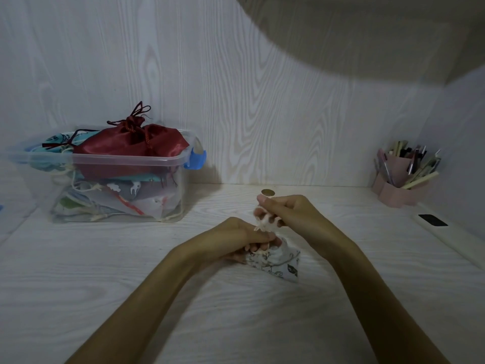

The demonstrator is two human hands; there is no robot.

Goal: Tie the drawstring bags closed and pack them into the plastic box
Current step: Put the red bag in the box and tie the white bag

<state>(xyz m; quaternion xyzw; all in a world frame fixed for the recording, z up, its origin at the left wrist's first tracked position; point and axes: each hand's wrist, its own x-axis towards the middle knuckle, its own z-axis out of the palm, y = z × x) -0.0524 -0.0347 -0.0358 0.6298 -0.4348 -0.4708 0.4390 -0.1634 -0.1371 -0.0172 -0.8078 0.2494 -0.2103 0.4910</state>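
Here, in the head view, the small printed bag lies on the bench, well to the right of the plastic box and nearer the person. The left hand grips the gathered neck of the bag, its fingers curled round the cloth. The right hand, just above, pinches the pale cord between thumb and curled fingers and holds it up from the neck. The knot itself is hidden between the two hands, so whether it is drawn tight cannot be told.

The likeliest slip is the cord escaping the pinch: it is thin and short, and a pull at a slant could let it slide free and the neck loosen. A hard tug could also lift the light bag off the bench if the left hand's grip eases.

The box, left of the bag against the back wall, is already heaped; a red satin bag sits above its rim, with patterned bags below. Another bag laid on top may roll off or push the red one over the edge, and the lid, not seen here, would probably not shut without pressing things down.

Right of the box, at the wall, a small round object sits just behind the right hand; a wide pull might knock it. A pink pen holder and a white remote lie far to the right of the box, out of the way.
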